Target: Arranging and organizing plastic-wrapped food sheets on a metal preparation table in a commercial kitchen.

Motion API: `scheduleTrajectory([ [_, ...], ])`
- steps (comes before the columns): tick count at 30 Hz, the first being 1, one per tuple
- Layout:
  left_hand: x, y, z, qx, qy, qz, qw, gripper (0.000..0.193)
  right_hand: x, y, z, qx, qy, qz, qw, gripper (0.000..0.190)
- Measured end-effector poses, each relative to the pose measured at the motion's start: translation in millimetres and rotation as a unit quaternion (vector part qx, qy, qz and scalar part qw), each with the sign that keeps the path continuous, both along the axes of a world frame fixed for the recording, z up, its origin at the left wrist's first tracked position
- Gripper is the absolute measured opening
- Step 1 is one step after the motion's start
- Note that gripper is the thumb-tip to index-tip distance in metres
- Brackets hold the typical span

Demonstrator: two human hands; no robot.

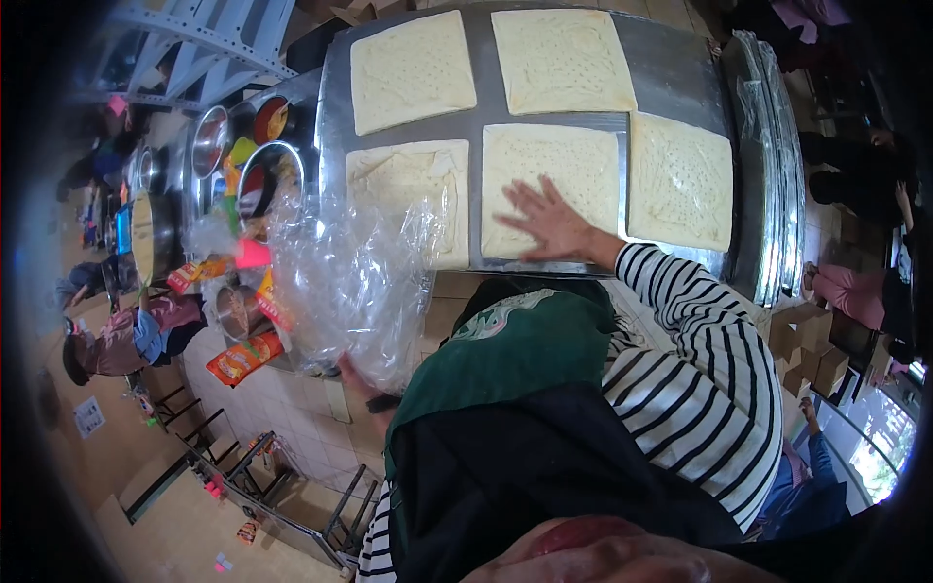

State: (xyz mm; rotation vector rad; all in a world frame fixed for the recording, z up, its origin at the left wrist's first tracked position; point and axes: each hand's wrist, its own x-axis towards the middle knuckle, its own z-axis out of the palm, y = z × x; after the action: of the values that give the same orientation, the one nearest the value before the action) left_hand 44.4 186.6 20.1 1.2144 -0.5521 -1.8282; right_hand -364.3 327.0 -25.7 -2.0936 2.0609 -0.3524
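Observation:
My right hand [550, 224] is spread wide and blurred over the front edge of a pale, square, pricked flatbread slab [576, 164]; I cannot tell if it touches it. Crumpled clear plastic bags [350, 291] are in my left hand [358, 386], which is partly hidden by them and by my green apron. The bags cover part of the front left slab [408, 175]. More slabs lie on the metal table [674, 80]: one at back left [412, 76], one at back centre [561, 62] and one at right [678, 182].
Left of the slabs stand steel bowls [211, 142] with food in them. Orange food packets [244, 357] lie near a steel pot [237, 312]. Stacked metal trays [765, 167] flank the table's right end. Other people [131, 331] are at both sides, with cardboard boxes [809, 342] at right.

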Motion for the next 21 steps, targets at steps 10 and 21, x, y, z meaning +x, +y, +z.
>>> scheduleTrajectory([
  [10,20,5,-10,-0.011,-0.105,0.036,0.994,0.055,-12,-23,15,0.091,-0.086,0.130,0.984,0.070],
  [21,30,32,2,0.056,0.085,0.057,0.993,0.053,-150,-136,5,0.078,0.155,0.014,0.985,0.044],
])
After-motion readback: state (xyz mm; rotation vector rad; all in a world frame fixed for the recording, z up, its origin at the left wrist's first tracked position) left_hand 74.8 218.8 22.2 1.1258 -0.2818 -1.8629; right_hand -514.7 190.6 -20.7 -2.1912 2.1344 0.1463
